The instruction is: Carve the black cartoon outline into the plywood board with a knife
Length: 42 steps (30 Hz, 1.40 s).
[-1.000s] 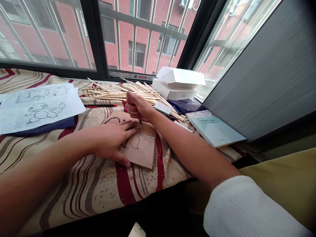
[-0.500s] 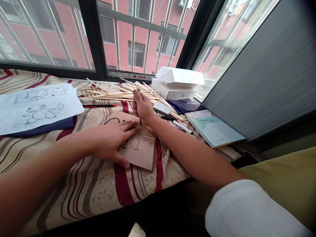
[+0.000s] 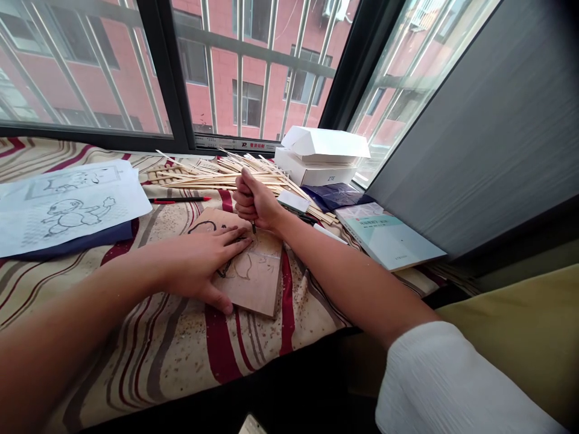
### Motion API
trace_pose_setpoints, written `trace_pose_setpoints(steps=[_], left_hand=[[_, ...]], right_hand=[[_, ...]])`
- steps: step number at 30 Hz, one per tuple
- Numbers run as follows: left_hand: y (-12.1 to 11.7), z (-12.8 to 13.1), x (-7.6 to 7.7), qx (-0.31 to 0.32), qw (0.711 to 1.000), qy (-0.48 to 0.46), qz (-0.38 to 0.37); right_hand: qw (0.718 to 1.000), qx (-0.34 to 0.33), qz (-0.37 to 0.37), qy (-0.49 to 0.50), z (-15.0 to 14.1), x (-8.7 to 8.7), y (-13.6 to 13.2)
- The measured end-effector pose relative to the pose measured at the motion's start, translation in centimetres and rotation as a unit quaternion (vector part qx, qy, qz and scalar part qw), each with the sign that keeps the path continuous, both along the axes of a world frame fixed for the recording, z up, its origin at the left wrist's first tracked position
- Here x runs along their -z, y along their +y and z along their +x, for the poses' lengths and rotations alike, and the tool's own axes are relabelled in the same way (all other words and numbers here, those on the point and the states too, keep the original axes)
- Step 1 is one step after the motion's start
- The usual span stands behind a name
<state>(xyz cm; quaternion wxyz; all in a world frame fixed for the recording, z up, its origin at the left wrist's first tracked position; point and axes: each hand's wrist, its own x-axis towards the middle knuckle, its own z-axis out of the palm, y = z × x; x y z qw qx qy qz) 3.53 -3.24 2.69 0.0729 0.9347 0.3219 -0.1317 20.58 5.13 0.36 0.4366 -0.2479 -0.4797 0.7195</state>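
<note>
A wooden board (image 3: 262,289) lies on the striped cloth, with dark carved lines and thin pencil lines on its face. My left hand (image 3: 205,256) rests flat on the board's left part, fingers spread, covering some of the drawing. My right hand (image 3: 257,202) is closed in a fist, thumb up, around an upright carving tool (image 3: 254,229). Only the tool's dark lower end shows under the fist, at the board's surface just beyond my left fingertips; its handle is hidden in the hand.
Thin wooden sticks (image 3: 217,172) lie beneath the window beside a white box (image 3: 316,169). A book (image 3: 391,235) is at right, printed drawings (image 3: 72,205) at left, with a red-black pen (image 3: 178,199) near them. Wood crumbs dot the striped cloth (image 3: 181,349). A marker (image 3: 330,234) lies beyond my right forearm.
My right fist has shifted slightly left, and more of the tool's lower end shows beneath it. My left hand stays flat on the board. The whole view has tilted a little.
</note>
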Motion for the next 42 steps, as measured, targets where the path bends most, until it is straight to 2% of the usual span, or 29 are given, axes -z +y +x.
trace_pose_setpoints(steps=[4,5,10,13,19,24,27,36,42], left_hand=[[-0.1,0.1,-0.2,-0.01,1.0,0.005,-0.008],[-0.1,0.1,-0.2,-0.013,1.0,0.01,-0.01],[0.1,0.0,-0.2,-0.006,1.0,0.013,-0.007],[0.1,-0.1,-0.1,-0.004,1.0,0.011,-0.005],[0.1,-0.1,0.0,-0.004,1.0,-0.005,-0.005],[0.1,-0.3,0.3,-0.01,1.0,-0.004,-0.003],[0.1,-0.5,0.6,-0.007,1.0,-0.001,-0.001],[0.1,-0.6,0.7,0.003,1.0,-0.006,0.009],[0.2,-0.5,0.8,0.012,1.0,-0.007,0.023]], right_hand=[[0.997,0.079,-0.001,-0.01,-0.5,-0.1,-0.3],[0.997,0.078,-0.005,-0.002,-0.4,0.0,-0.3],[0.998,-0.059,-0.009,0.013,0.9,0.2,0.6],[0.997,-0.068,-0.015,-0.016,0.6,-0.2,0.7],[0.989,-0.018,0.068,-0.131,-1.5,-1.2,-2.0],[0.976,0.101,0.157,-0.108,-0.6,-1.6,-2.8],[0.969,0.137,0.182,-0.098,-0.4,-1.5,-2.2],[0.954,0.144,0.225,-0.138,-1.4,0.6,-0.8],[0.939,0.166,0.25,-0.166,-2.0,0.8,-0.4]])
